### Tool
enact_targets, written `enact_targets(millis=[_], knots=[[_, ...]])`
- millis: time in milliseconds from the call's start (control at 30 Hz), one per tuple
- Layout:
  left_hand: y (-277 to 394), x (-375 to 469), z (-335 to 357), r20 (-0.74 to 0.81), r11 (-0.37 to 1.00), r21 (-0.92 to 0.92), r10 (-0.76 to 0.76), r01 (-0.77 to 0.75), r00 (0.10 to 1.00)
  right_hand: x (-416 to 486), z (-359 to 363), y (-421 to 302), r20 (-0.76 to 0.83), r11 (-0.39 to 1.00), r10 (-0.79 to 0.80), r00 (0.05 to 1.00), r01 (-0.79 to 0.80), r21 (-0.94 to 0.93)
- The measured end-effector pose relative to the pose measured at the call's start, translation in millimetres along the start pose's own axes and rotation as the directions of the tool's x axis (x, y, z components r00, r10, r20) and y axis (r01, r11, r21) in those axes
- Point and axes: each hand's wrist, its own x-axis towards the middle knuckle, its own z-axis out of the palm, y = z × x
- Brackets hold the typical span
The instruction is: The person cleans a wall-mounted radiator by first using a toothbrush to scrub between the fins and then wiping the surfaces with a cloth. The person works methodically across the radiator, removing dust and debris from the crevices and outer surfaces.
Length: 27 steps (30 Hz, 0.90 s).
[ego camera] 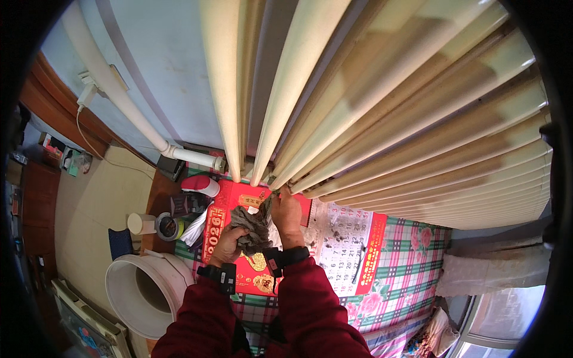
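Observation:
A crumpled grey cloth [251, 228] is bunched between my two hands. My left hand [227, 245] grips its lower left side. My right hand [286, 215] holds its narrower upper end against the bottom of a cream radiator's columns [309, 156]; its fingertips are partly hidden between the column ends. Beneath the hands lies a red and white wall calendar [344, 250], with dark bits of dirt scattered over its date grid. The calendar rests on a plaid, rose-patterned cloth [403, 264].
A white bucket [118, 295] stands at the lower left. Beside the calendar are a red and white object [200, 184], an ashtray-like round container [169, 226] and a pale cup [142, 223]. A white pipe [197, 157] joins the radiator. Window and curtain [492, 268] are at right.

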Motion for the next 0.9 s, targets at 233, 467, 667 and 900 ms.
enact_targets(millis=[233, 467, 667, 900], knots=[[4.4, 0.7, -11.3, 0.028, 0.999, -0.023, -0.026, 0.027, 0.999, -2.4, 28.5, 21.8, 0.203, 0.536, 0.095, 0.975, -0.222, 0.815], [-4.7, 10.9, -9.0, 0.022, 0.993, -0.117, -0.003, 0.005, 1.000, 10.9, 38.7, 30.7, -0.120, 0.996, -0.036, 0.992, 0.045, 0.071], [4.5, 7.1, -7.2, 0.023, 0.991, -0.126, 0.043, -0.039, 0.999, 5.0, 39.6, 31.6, -0.199, 0.989, -0.119, 0.973, 0.098, -0.115], [10.7, 10.6, -12.3, 0.084, 0.994, -0.098, -0.032, 0.041, 0.996, 3.7, 51.3, 36.3, -0.282, 0.997, -0.057, 0.958, 0.071, 0.038]])
